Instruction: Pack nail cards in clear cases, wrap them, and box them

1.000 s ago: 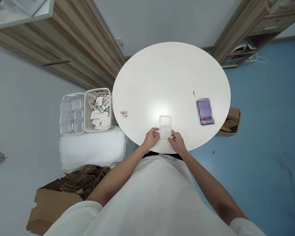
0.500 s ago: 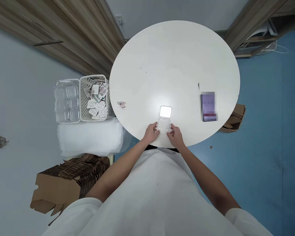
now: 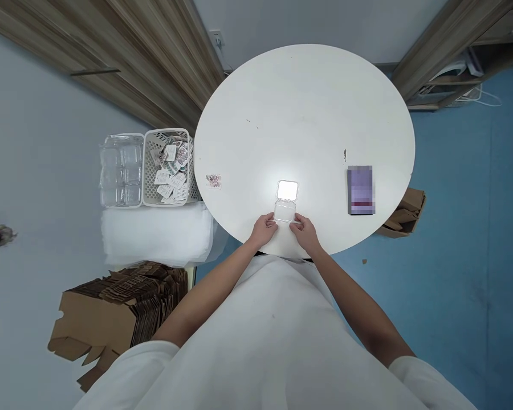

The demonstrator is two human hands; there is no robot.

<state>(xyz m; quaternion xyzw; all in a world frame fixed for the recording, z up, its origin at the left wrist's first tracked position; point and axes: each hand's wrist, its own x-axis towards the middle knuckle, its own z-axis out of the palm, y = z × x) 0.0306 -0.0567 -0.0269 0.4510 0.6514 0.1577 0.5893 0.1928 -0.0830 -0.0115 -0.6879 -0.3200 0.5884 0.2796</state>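
Observation:
A small clear plastic hinged case [image 3: 285, 211] lies unfolded near the front edge of the white table, its lid half [image 3: 288, 190] tipped away from me and bright with reflected light. At its near left corner, my left hand [image 3: 264, 230] pinches the rim between thumb and fingers. My right hand [image 3: 306, 234] does the same at the near right corner. To the left on the table is a card of pinkish press-on nails [image 3: 214, 181], apart from both hands.
A purple box [image 3: 361, 191], blurred out, stands right on the round white table [image 3: 308, 108]. Left of the table are a white basket [image 3: 149, 193] of carded packs, clear plastic trays [image 3: 122, 171], white sheets [image 3: 158, 233] and flattened cardboard boxes [image 3: 98, 319]. A cardboard box [image 3: 404, 213] sits at right.
My right fingers have closed in on the case's near right corner, and the case sits slightly higher in view. The whole view has shifted a little.

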